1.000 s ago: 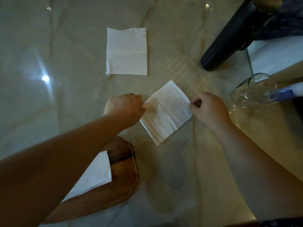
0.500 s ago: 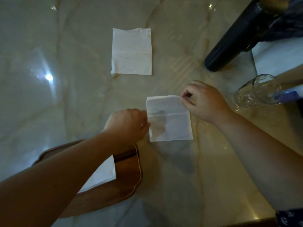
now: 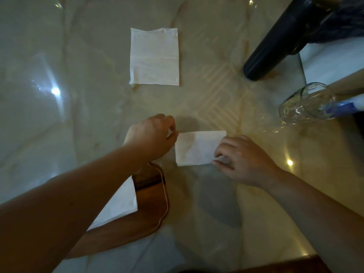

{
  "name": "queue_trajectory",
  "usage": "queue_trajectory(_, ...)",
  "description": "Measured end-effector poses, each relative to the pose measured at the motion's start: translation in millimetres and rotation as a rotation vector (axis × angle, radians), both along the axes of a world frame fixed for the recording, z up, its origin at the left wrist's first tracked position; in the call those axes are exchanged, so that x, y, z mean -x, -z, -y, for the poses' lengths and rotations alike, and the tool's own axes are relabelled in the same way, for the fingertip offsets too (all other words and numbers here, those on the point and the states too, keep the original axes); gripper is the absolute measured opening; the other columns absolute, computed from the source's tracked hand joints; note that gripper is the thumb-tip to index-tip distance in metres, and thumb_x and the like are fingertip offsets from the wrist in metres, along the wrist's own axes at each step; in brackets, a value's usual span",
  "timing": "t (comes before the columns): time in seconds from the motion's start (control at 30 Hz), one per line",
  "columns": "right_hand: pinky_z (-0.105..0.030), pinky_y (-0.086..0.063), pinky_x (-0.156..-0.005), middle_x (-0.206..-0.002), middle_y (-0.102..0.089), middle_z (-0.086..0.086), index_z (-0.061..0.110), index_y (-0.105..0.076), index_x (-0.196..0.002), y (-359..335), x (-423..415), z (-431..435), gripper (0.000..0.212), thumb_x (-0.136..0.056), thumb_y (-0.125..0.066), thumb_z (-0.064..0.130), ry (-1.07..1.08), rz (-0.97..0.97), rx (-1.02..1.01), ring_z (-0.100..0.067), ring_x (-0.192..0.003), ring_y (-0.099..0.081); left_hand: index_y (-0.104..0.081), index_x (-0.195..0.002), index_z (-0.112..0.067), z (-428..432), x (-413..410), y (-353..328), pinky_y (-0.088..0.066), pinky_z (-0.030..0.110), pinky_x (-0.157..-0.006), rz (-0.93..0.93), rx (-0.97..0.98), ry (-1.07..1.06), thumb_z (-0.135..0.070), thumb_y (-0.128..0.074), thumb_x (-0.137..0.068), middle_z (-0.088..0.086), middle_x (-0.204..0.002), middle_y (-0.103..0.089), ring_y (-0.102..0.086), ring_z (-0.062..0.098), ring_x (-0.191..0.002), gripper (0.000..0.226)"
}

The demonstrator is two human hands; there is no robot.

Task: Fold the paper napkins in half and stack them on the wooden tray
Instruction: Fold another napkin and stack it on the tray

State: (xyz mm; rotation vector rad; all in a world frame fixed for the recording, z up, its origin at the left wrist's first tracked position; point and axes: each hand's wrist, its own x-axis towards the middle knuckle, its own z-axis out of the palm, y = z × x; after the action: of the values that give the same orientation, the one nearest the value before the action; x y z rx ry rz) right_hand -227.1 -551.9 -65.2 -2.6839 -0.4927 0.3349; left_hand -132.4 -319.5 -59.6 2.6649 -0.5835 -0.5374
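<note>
A white paper napkin (image 3: 197, 147) lies folded in half on the glossy marble table, between my hands. My left hand (image 3: 151, 136) pinches its upper left corner. My right hand (image 3: 241, 160) pinches its lower right corner with fingertips. A second white napkin (image 3: 154, 57) lies flat and unfolded farther back, untouched. The wooden tray (image 3: 151, 198) sits at the lower left, partly hidden under my left forearm, with folded white napkins (image 3: 120, 205) on it.
A dark blue bottle (image 3: 275, 42) stands at the back right. A clear glass (image 3: 307, 103) holding a blue-and-white object stands at the right near the table's edge. A dark plastic bag (image 3: 342, 18) lies in the far right corner.
The napkin between my hands went from full size to half its height, its far edge brought down. My right hand moved from the top right corner to the lower right corner.
</note>
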Motion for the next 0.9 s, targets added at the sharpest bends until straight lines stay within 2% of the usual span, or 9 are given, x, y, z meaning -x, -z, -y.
queue_trajectory(0.13,-0.028,-0.042,-0.063,-0.080,-0.054,0.007,0.019,-0.062,-0.085,3,-16,5,0.012,-0.081,-0.062,0.031,0.307,0.037,-0.114,-0.018,-0.070,-0.058,-0.056,-0.109,-0.024,12,-1,7,-0.052,0.035,-0.068,-0.014,-0.031,0.032,-0.039,-0.050,-0.092,-0.002,-0.102,-0.057,-0.055,0.017,-0.081,0.024)
queue_trajectory(0.23,-0.034,-0.049,-0.073,-0.092,-0.053,0.003,0.018,-0.061,-0.097,14,-28,7,0.019,-0.080,-0.067,0.025,0.490,-0.011,-0.083,-0.020,-0.082,-0.059,-0.052,-0.114,-0.024,18,-1,12,-0.049,0.036,-0.071,-0.033,-0.060,0.046,-0.036,-0.055,-0.090,0.000,-0.109,-0.053,-0.054,0.020,-0.096,0.027)
queue_trajectory(0.33,-0.033,-0.046,-0.075,-0.100,-0.055,-0.005,0.017,-0.061,-0.092,19,-35,3,0.016,-0.080,-0.066,0.025,0.491,-0.073,-0.004,-0.026,-0.090,-0.058,-0.051,-0.114,-0.024,21,1,16,-0.048,0.039,-0.083,-0.036,-0.078,0.069,-0.034,-0.058,-0.089,0.003,-0.113,-0.052,-0.052,0.022,-0.105,0.028)
queue_trajectory(0.47,-0.030,-0.042,-0.069,-0.092,-0.057,-0.004,0.017,-0.062,-0.080,13,-39,0,0.007,-0.079,-0.065,0.023,0.452,-0.107,0.005,-0.025,-0.086,-0.059,-0.058,-0.108,-0.027,21,1,17,-0.043,0.040,-0.092,-0.046,-0.146,0.122,-0.031,-0.053,-0.092,0.003,-0.110,-0.053,-0.050,0.022,-0.105,0.018)
queue_trajectory(0.53,-0.027,-0.040,-0.064,-0.083,-0.062,-0.001,0.016,-0.062,-0.079,9,-37,-1,0.008,-0.078,-0.067,0.022,0.464,-0.109,-0.064,-0.021,-0.077,-0.060,-0.060,-0.103,-0.026,18,1,14,-0.046,0.037,-0.088,-0.102,-0.089,0.076,-0.029,-0.052,-0.091,0.002,-0.105,-0.056,-0.053,0.021,-0.100,0.014)
queue_trajectory(0.6,-0.023,-0.044,-0.061,-0.072,-0.066,0.003,0.019,-0.062,-0.076,0,-35,-5,0.008,-0.079,-0.069,0.022,0.553,-0.164,-0.223,-0.016,-0.068,-0.062,-0.061,-0.095,-0.025,11,1,7,-0.049,0.029,-0.075,-0.215,0.066,-0.087,-0.028,-0.056,-0.089,-0.001,-0.098,-0.061,-0.058,0.017,-0.091,0.008)
queue_trajectory(0.7,-0.033,-0.055,-0.065,-0.071,-0.070,-0.001,0.020,-0.061,-0.075,-13,-34,-19,0.011,-0.080,-0.071,0.017,0.662,-0.236,-0.464,-0.018,-0.066,-0.068,-0.060,-0.085,-0.026,-9,3,-10,-0.042,0.018,-0.059,-0.332,0.280,-0.304,-0.023,-0.063,-0.086,-0.011,-0.083,-0.061,-0.058,0.006,-0.075,0.003)
queue_trajectory(0.8,-0.035,-0.058,-0.061,-0.068,-0.067,-0.005,0.010,-0.060,-0.078,-25,-36,-42,0.012,-0.082,-0.069,0.003,0.694,-0.291,-0.692,-0.015,-0.056,-0.067,-0.063,-0.080,-0.021,-35,10,-29,-0.054,0.025,-0.061,-0.456,0.499,-0.448,-0.014,-0.066,-0.083,-0.004,-0.077,-0.066,-0.064,0.013,-0.073,0.008)
queue_trajectory(0.9,-0.040,-0.058,-0.058,-0.059,-0.065,0.005,0.006,-0.059,-0.080,-29,-35,-72,0.011,-0.081,-0.068,-0.001,0.658,-0.340,-0.741,-0.015,-0.050,-0.065,-0.064,-0.083,-0.014,-69,19,-38,-0.051,0.017,-0.048,-0.508,0.573,-0.570,-0.010,-0.065,-0.084,-0.002,-0.070,-0.063,-0.062,0.009,-0.060,0.005)
